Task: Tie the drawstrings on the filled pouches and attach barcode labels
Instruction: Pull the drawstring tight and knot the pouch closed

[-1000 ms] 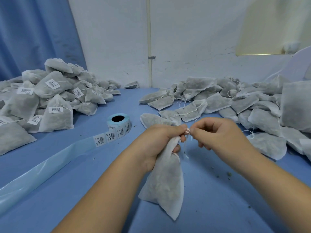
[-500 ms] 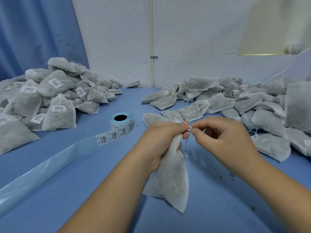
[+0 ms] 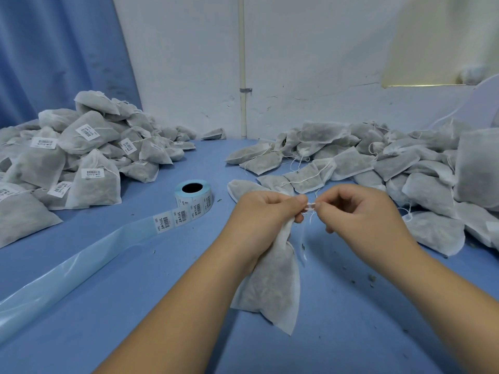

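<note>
Left grip (image 3: pixel 266 211) is clamping the gathered neck of the pouch (image 3: pixel 272 287), fingers curled round it. That is keeping the fill in and the mouth bunched while the knot is being made. The pouch is hanging below that fist, over the surface (image 3: pixel 351 319) in front of the person. Can't tell if its bottom corner is touching down.

Right grip (image 3: pixel 359 211) is pinching the drawstring (image 3: pixel 310 205) between thumb and forefinger, right at the left fingertips. It is working close so the loop stays small. A loose tail is dangling beside the pouch neck.

Judging by this, tying is in progress and the label is not on yet. Label roll (image 3: pixel 193 197) is sitting just left of the hands within reach, with its liner strip (image 3: pixel 67 273) running off to the left. Labelled pile (image 3: pixel 81 157) is stacking up on the left, unlabelled pile (image 3: pixel 378 163) waiting on the right, so the flow is running right to left.

Versus half a second back, both grips are holding the same positions and the same holds. A short bit of string is now showing between fingertips that were nearly touching. Pouch bottom is riding slightly higher. Roll and piles are unmoved.
</note>
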Demonstrator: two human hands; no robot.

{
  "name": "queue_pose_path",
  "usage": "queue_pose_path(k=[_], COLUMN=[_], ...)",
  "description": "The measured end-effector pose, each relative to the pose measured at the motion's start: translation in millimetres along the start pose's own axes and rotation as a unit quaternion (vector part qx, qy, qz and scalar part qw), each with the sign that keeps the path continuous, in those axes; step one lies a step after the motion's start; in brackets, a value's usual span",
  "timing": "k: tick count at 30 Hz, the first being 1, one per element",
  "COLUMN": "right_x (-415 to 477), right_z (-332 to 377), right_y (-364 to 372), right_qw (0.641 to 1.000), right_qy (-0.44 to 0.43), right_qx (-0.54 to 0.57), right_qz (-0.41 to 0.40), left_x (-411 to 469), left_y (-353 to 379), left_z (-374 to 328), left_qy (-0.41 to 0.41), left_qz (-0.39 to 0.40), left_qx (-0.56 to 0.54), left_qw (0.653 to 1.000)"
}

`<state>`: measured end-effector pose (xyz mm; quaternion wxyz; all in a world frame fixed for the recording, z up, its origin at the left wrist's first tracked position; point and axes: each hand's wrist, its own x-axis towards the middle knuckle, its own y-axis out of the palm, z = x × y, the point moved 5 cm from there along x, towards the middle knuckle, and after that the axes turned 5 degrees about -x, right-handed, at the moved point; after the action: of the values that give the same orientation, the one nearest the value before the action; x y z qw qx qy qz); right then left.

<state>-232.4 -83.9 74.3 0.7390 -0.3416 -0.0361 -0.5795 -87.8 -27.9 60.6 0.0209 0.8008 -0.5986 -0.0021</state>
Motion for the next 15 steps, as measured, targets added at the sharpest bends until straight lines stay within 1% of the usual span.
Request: queue_pose_path(k=[5,9,12,15], right_x=[6.0,8.7,9.2,7.4], right_z=[-9.4,-12.0,-12.1,-9.5], right_y=[-5.9,-8.3,-6.2,1.8], right_qw=[0.996,0.983,0.96,0.921], right_qy=[0.05,0.082,0.096,0.117], right_qx=[0.068,0.165,0.262,0.363], right_qz=[0.005,0.015,0.036,0.086], left_x=[2.0,4.1,4.5,3.8], left_y=[-4.2,-7.1,-6.9,-4.5], left_z=[0.2,1.1,2.1,2.4], left_qy=[-0.002,-0.006,-0.005,0.003], left_qz=[-0.014,-0.023,-0.015,-0.001], left_qx=[0.021,0.025,0.032,0.045], left_qw=[1.0,0.999,0.999,0.999])
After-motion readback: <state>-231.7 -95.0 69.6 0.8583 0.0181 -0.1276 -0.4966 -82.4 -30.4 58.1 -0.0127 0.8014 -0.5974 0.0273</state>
